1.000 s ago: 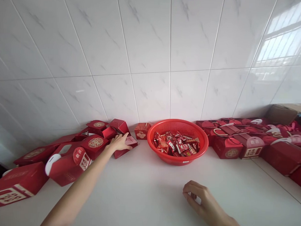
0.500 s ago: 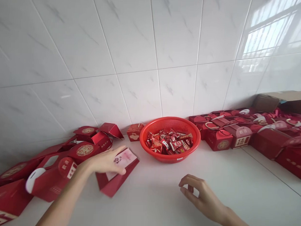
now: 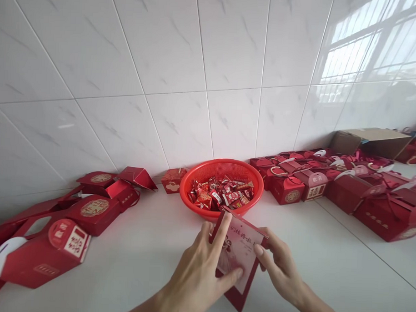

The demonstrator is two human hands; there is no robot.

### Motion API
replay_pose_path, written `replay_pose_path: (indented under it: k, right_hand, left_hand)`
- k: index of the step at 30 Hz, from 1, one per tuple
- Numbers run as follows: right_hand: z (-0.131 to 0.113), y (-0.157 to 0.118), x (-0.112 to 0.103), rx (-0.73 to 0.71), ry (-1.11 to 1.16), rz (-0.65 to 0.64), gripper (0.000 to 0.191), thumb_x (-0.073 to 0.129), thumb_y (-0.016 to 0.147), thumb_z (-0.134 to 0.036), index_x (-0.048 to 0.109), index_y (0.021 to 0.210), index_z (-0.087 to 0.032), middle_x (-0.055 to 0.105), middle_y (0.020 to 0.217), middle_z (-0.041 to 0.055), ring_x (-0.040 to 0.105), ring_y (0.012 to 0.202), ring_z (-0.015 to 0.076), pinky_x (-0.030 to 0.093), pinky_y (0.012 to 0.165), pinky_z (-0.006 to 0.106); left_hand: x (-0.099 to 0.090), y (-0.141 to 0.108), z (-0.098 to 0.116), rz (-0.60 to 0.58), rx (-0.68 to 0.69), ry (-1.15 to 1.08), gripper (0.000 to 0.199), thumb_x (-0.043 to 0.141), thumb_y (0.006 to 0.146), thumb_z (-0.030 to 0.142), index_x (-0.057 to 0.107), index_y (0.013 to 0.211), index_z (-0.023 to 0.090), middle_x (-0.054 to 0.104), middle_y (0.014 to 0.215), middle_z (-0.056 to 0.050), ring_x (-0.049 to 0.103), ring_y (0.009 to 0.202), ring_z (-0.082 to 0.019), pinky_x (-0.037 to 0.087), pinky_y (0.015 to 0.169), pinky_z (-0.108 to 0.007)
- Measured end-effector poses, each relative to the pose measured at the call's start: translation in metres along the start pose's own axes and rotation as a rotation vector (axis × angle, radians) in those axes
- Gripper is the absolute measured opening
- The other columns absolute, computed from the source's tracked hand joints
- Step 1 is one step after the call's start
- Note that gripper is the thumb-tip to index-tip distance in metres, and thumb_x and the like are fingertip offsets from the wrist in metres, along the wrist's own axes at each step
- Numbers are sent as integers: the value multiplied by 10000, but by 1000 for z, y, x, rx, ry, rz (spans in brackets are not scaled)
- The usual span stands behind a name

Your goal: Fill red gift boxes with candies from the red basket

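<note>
Between my hands is a red paper gift box point(image 3: 240, 252) with a pale pink front that carries writing and a picture. It is tilted, its top reaching up to the basket's front rim. My left hand point(image 3: 204, 260) grips the left side, index finger along the top left edge and thumb across the front. On the right edge, my right hand point(image 3: 281, 263) pinches it with the thumb in front and the fingers partly hidden behind. Just beyond stands a red plastic basket point(image 3: 185, 191) holding many wrapped candies point(image 3: 223, 193).
Several red gift boxes point(image 3: 44, 252) lie heaped at the left. More closed boxes with handles point(image 3: 343, 192) fill the right side along the tiled wall point(image 3: 175, 123). A small red box point(image 3: 173, 180) sits left of the basket; a cardboard box point(image 3: 372, 141) is at the far right.
My left hand has brought the gift box from the left heap to the front of the basket. My right hand has taken hold of its right edge. The view has shifted slightly right.
</note>
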State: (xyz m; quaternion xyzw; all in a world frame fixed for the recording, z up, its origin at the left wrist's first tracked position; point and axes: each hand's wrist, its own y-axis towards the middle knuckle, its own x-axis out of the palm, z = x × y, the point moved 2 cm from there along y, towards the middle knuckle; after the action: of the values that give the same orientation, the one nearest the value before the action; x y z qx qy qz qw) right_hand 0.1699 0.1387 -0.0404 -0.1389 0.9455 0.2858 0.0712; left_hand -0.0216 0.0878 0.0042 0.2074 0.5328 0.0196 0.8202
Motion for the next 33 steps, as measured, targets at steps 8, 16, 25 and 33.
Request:
replay_pose_path:
  k: [8,16,25,33]
  right_hand:
    - [-5,5,-17,-177,-130,-18,229,419,1046,-272,633,1103,-213,668,954,85,622,724,159,492,583,251]
    - [-5,6,-10,-61,-119,-102,237,437,1052,-329,638,1011,-213,633,834,37,560,673,137,494,620,248]
    - [-2,7,-7,-46,-133,-146,217,494,1025,-375,613,971,-202,643,832,36,579,696,140,516,653,252]
    - [2,5,-5,-91,-193,-137,204,528,1005,-358,535,856,-218,601,790,16,560,697,145,500,656,249]
  left_hand:
    - [-23,29,-10,186,88,-378,306,579,977,397,641,1249,272,643,1271,-106,640,1165,-245,532,999,-360]
    - [-13,35,-15,62,167,-538,224,665,916,438,723,928,222,675,966,-76,656,858,-190,550,784,-297]
    - [-14,38,-23,62,217,-534,277,658,920,476,707,919,204,677,819,-37,618,765,-169,506,745,-282]
    - [-16,43,-22,-26,24,-662,254,604,962,422,727,899,209,689,797,-19,609,747,-156,486,717,-262]
